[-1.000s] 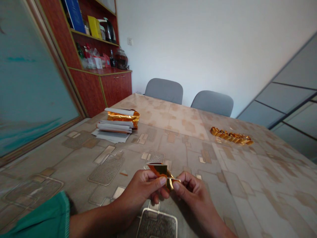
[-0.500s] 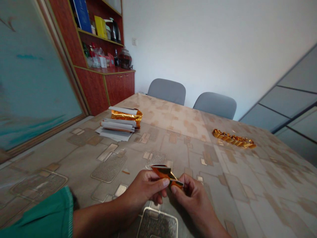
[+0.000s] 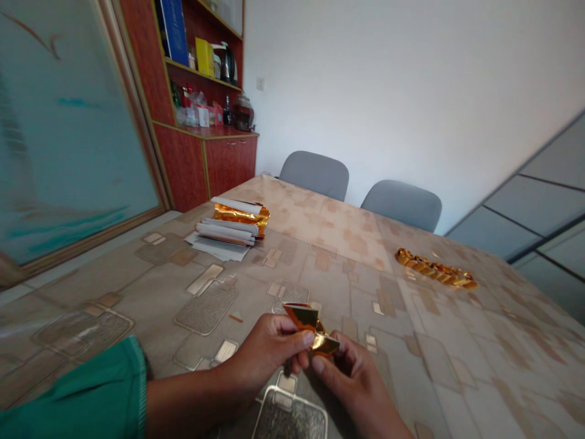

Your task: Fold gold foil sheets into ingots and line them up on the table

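A small piece of shiny gold foil paper [image 3: 311, 326] is pinched between both my hands just above the near part of the table [image 3: 347, 244]. My left hand [image 3: 269, 353] grips its left part with thumb and fingers closed. My right hand [image 3: 351, 375] pinches its right end, fingers curled. The foil is partly folded and creased. My left forearm wears a green sleeve [image 3: 77, 399].
A stack of white and gold sheets [image 3: 231, 228] lies at the table's far left. A row of folded gold pieces [image 3: 436, 268] lies at the far right. Two grey chairs [image 3: 356, 189] stand behind the table. A wooden cabinet [image 3: 201, 122] with bottles fills the left corner.
My hands have kept working the foil, whose right end is now more crumpled and folded down. The view has shifted slightly, so everything sits a little more to the right and lower.
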